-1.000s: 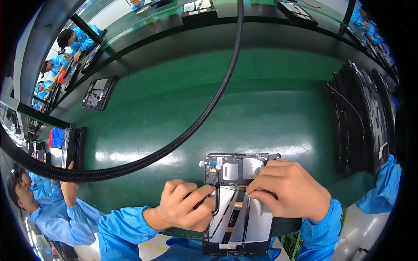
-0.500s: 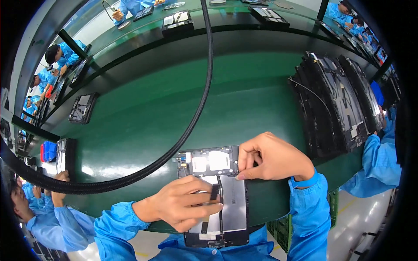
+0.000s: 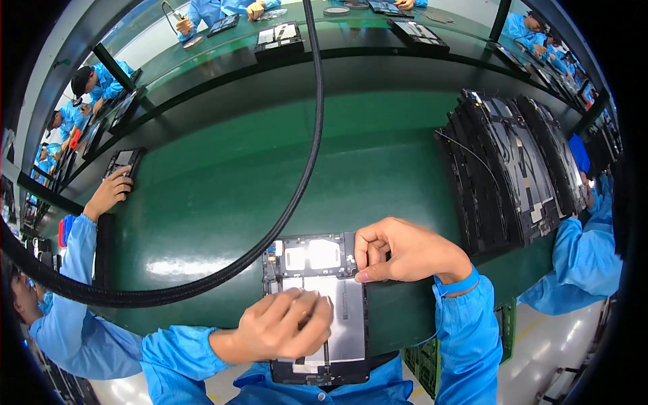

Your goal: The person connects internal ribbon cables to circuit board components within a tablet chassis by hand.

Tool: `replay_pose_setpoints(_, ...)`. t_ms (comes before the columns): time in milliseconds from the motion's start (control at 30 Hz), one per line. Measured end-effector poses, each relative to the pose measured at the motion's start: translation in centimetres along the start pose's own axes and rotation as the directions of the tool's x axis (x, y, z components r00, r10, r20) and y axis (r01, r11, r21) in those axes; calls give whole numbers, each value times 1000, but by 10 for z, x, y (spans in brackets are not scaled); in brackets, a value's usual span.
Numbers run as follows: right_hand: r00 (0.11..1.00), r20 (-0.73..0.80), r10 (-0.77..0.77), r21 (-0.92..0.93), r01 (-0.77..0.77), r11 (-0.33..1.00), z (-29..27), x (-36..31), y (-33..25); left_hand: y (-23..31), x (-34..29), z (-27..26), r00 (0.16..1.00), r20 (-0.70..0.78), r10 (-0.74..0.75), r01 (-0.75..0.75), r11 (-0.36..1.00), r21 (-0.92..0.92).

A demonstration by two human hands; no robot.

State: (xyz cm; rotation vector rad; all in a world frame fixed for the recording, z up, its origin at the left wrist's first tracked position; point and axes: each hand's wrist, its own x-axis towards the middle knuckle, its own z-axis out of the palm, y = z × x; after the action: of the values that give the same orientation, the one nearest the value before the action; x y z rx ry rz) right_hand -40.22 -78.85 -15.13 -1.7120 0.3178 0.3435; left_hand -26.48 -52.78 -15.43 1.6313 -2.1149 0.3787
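An opened tablet assembly (image 3: 347,317) lies in front of me, overhanging the table's near edge. It has a black frame, a bare silver panel and a dark strip running down its middle. Across its far end sits a black plate (image 3: 294,259) with two bright rectangular areas. My right hand (image 3: 412,253) pinches the assembly's right edge near that plate, thumb on top and fingers curled. Over the left and middle part of the silver panel is my left hand (image 3: 280,324), its fingers bent and blurred. Whether they hold anything is hidden.
A thick black cable (image 3: 312,155) arcs over the green table (image 3: 378,175). Several similar panels (image 3: 516,162) stand stacked at the right. At the left, a co-worker's hand (image 3: 108,192) touches another device (image 3: 125,162). A raised shelf (image 3: 351,44) carries more units; a green crate (image 3: 424,361) is below.
My left hand's fingers have gone from spread over the dark strip to bent. My right hand keeps its place at the edge. The left co-worker's hand has reached forward to the far-left device.
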Motion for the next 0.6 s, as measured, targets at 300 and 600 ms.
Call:
replay_pose_setpoints(300,1000,29,-3,72,1,997,2,1,2,13,1,-13,956,67,-285,290,891,-349)
replay_pose_setpoints(600,999,31,-11,83,8,997,4,3,1,11,2,6,973,124,-195,217,955,-201)
